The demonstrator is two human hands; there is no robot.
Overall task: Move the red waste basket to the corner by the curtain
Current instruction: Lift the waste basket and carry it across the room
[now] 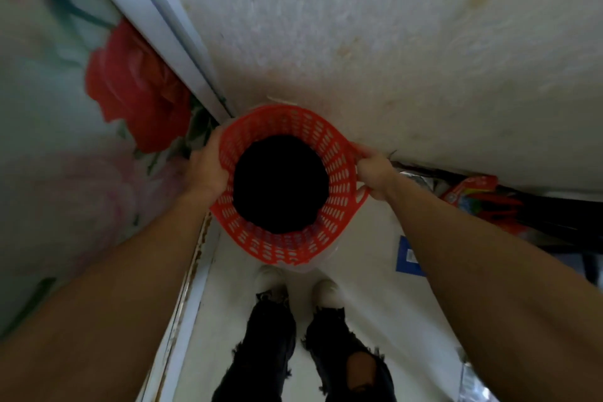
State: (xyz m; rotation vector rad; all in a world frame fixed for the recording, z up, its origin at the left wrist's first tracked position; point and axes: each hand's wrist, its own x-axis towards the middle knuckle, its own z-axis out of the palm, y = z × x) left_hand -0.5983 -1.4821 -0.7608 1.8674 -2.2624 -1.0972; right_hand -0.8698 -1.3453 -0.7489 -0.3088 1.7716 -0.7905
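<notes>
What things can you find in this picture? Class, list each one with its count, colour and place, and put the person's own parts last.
Red perforated plastic waste basket: one, red with a dark inside, centre, held above the floor near the corner.
Floral fabric curtain: one, pale green and pink with a big red rose, left side.
White textured wall: one, off-white with faint stains, top and right.
White window frame: one, white, between curtain and wall.
Pale floor: one, off-white, lower centre.
Blue flat item: one, blue, on the floor at right; blurred.
Red packaging: some, red, under the wall's edge at right; blurred.
White shoes: two, bottom centre.
Black ripped trousers: one pair, bottom.
Left hand: grip on the basket's left rim.
Right hand: grip on its right rim.
</notes>
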